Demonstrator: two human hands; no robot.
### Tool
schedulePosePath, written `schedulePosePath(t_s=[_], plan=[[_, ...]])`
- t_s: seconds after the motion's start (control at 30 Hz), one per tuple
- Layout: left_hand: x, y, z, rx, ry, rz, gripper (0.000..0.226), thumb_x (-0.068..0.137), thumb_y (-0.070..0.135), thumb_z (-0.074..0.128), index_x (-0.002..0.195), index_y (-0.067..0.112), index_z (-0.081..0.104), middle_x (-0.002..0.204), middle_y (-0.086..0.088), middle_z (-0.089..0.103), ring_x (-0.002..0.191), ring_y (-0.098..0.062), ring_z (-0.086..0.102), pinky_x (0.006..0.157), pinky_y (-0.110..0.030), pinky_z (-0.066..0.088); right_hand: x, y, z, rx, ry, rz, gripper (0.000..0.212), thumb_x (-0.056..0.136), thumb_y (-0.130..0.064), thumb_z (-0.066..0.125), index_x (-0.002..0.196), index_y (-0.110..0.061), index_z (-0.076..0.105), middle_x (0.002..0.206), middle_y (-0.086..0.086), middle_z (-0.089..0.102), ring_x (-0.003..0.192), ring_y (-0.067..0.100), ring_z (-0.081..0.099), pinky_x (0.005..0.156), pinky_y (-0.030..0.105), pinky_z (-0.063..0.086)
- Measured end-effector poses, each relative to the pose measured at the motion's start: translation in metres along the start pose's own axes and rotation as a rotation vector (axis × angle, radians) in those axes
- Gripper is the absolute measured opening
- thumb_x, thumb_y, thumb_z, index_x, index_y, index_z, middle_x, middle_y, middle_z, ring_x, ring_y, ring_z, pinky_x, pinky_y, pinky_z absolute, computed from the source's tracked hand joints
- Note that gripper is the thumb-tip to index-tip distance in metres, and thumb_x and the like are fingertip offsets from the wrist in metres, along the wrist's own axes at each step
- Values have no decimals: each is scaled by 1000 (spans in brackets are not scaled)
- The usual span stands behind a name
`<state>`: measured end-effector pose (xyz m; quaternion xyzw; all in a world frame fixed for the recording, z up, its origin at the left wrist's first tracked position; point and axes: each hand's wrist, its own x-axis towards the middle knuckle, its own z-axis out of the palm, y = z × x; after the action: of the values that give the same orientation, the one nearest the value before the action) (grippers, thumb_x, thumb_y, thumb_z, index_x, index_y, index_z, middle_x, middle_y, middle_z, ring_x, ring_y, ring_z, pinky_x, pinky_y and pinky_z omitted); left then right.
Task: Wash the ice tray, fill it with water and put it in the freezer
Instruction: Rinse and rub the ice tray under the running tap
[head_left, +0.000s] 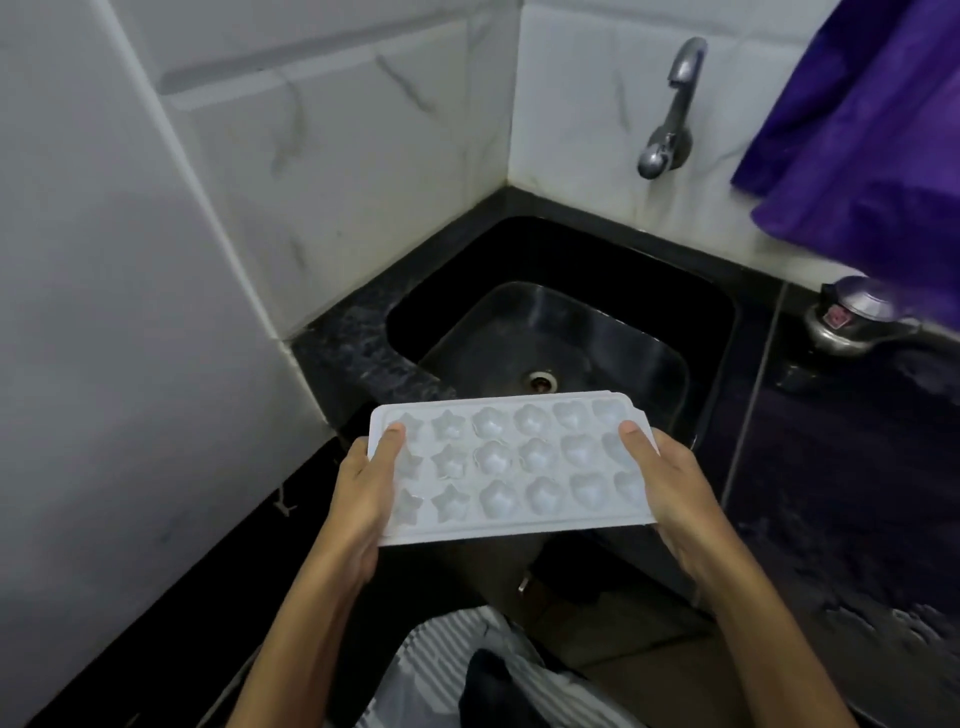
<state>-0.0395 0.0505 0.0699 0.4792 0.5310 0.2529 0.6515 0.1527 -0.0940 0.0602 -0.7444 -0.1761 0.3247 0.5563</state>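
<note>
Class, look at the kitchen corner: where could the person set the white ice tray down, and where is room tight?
The black sink basin is bare around its drain, below the steel wall tap. The dark counter strip, between sink and tiled wall, is free but narrow. Right of the sink, a steel pressure-cooker lid and hanging purple cloth crowd the counter. Both hands, left and right, hold the white plastic ice tray.

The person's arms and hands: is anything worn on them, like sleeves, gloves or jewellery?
Nothing shows on them. Both forearms are bare up to the frame's edge, with no sleeves in view. The left hand and right hand have no gloves, rings or watch visible.
</note>
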Motion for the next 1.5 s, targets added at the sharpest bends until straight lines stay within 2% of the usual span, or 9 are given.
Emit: schedulePosePath(t_s=[0.23, 0.37, 0.47, 0.67, 0.83, 1.03, 1.23, 1.37, 1.5], plan=[[76, 46, 50, 134, -128, -76, 45, 96, 48, 42, 103, 12, 67, 88, -6, 72, 76, -23, 70, 57, -30, 52, 62, -13, -13, 41, 113, 11, 30, 96, -44, 42, 116, -31, 61, 117, -7, 64, 111, 16, 59, 102, 43, 43], [108, 70, 78, 165, -214, -123, 50, 93, 53, 43, 102, 11, 69, 90, -7, 74, 80, -26, 70, 64, -34, 54, 91, -22, -21, 75, 184, 14, 23, 97, -43, 42, 107, -35, 61, 112, -9, 64, 110, 16, 59, 101, 41, 44], [128, 85, 96, 9, -353, -218, 50, 91, 53, 47, 109, 12, 68, 99, -11, 73, 90, -30, 70, 75, -40, 55, 115, -32, -27, 95, 250, -7, 21, 97, -42, 42, 101, -35, 62, 110, -7, 66, 106, 16, 61, 98, 42, 46], [152, 98, 106, -154, -602, -299, 44, 96, 45, 37, 114, 14, 62, 108, -14, 71, 94, -32, 70, 70, -46, 59, 139, -34, -26, 140, 314, 17, 24, 97, -40, 43, 105, -29, 63, 108, -5, 66, 104, 15, 62, 93, 38, 49], [181, 116, 123, -24, -560, -245, 35, 97, 37, 44, 105, 9, 63, 87, -10, 75, 72, -24, 73, 50, -31, 57, 158, -42, -20, 152, 380, 46, 24, 97, -37, 44, 102, -24, 65, 104, -3, 68, 98, 14, 64, 78, 27, 50], [225, 139, 134, 84, -608, -194, 29, 97, 36, 45, 101, 13, 62, 81, -5, 76, 71, -21, 73, 51, -29, 57, 185, -55, -13, 111, 450, 170, 42, 93, -42, 51, 93, -2, 59, 90, 14, 64, 80, 20, 61, 70, 30, 47], [256, 157, 156, 131, -635, -150, 27, 97, 35, 46, 101, 14, 62, 83, -6, 75, 70, -21, 73, 49, -28, 56, 215, -80, -28, 72, 486, 202, 33, 91, -46, 54, 104, -15, 57, 100, 0, 63, 90, 15, 62, 69, 27, 48], [264, 161, 174, 169, -625, -135, 30, 97, 36, 47, 108, 13, 62, 95, -10, 72, 77, -23, 71, 49, -27, 56, 249, -103, -53, 42, 540, 112, 38, 90, -43, 56, 116, -15, 58, 114, 5, 62, 102, 16, 59, 89, 32, 47], [271, 165, 191, 170, -634, -138, 28, 96, 35, 48, 104, 12, 62, 93, -11, 71, 76, -24, 70, 47, -27, 55, 300, -137, -72, 262, 491, 99, 55, 89, -36, 61, 131, -3, 48, 127, 13, 56, 111, 20, 56, 99, 31, 44]])
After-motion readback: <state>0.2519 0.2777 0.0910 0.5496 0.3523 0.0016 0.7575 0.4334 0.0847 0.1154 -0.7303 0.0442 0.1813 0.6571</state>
